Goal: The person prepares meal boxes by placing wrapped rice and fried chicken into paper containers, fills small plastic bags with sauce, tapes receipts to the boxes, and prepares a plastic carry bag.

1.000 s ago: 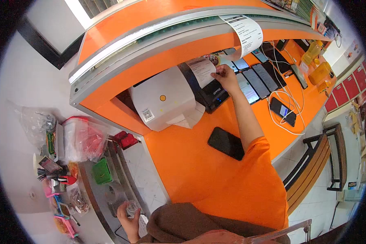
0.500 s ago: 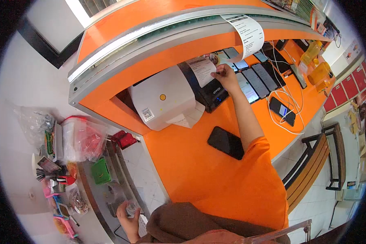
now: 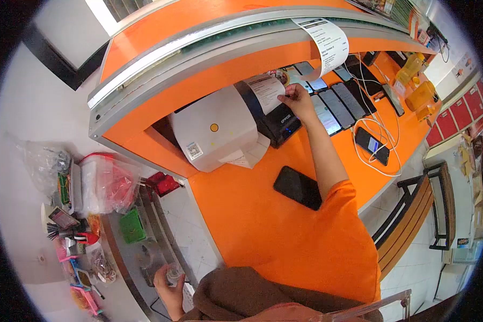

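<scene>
hardly any movement since a second ago: the right hand [image 3: 299, 103] and the left hand [image 3: 169, 290] both keep their places. right hand: thumb and fingertips pinched narrow on the near right corner of a printed slip [image 3: 265, 92]. the slip lies over the top of a black printer [image 3: 282, 126], at the far side of the orange counter [image 3: 236, 225]; whether its far end is attached, i cannot tell. left hand: low at the near left, off the counter, fingers curled around a small clear cup [image 3: 174, 273]; contents cannot be made out. just left of the printer: a white machine [image 3: 220, 112] bearing a qr code [image 3: 193, 149], with paper [image 3: 255, 153] at its near side. on the counter, beside the right forearm [image 3: 327, 155]: one dark phone [image 3: 298, 188]. right of the printer: several phones [image 3: 341, 104] laid close together, and a further phone [image 3: 371, 145] ringed by white cable [image 3: 396, 161]. at the far side, a long receipt [image 3: 330, 45] hangs from the raised shelf [image 3: 145, 45].
</scene>
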Demonstrator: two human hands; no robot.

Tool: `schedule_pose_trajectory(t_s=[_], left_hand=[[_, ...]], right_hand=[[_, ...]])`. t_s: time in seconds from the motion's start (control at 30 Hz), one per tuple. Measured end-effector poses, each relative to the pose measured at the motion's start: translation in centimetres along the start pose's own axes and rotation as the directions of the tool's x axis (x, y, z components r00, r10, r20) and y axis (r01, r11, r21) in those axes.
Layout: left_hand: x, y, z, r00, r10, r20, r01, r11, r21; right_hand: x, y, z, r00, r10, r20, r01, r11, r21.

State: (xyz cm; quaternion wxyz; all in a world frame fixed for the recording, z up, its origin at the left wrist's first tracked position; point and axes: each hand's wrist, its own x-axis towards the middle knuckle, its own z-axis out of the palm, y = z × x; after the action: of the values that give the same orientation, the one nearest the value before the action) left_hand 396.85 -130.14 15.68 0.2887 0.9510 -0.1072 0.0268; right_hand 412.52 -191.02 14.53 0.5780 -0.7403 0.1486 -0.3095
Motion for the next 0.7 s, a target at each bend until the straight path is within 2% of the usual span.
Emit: schedule_pose_trajectory(t_s=[0.17,0.3,0.37,0.6,0.7], left_hand=[[0.08,-0.1,0.1,0.999,0.037,-0.025,-0.038,0.999,-0.009],[0.41,0.75,-0.08,1.0,-0.005,0.011,0.006,1.0,-0.017],[0.44,0.57,0.06,0.999,-0.038,0.022,0.039,0.998,-0.05],[0.44,0.43,-0.05,1.0,0.006,0.007,-0.006,1.0,0.017],[0.4,0.26,-0.17,1.0,0.01,0.016,-0.01,1.0,0.026]], right_hand=[[-0.12,-0.11,-0.07,1.0,0.031,-0.001,-0.031,0.999,-0.017],[0.01,0.39,-0.08,1.0,0.029,-0.01,-0.03,0.998,-0.048],[-0.08,0.11,-0.08,0.999,0.035,0.0,-0.035,0.999,0.003],[-0.09,0.06,-0.12,0.999,0.032,-0.005,-0.032,0.998,-0.048],[-0.04,0.47,-0.26,1.0,0.008,0.006,-0.008,1.0,-0.005]])
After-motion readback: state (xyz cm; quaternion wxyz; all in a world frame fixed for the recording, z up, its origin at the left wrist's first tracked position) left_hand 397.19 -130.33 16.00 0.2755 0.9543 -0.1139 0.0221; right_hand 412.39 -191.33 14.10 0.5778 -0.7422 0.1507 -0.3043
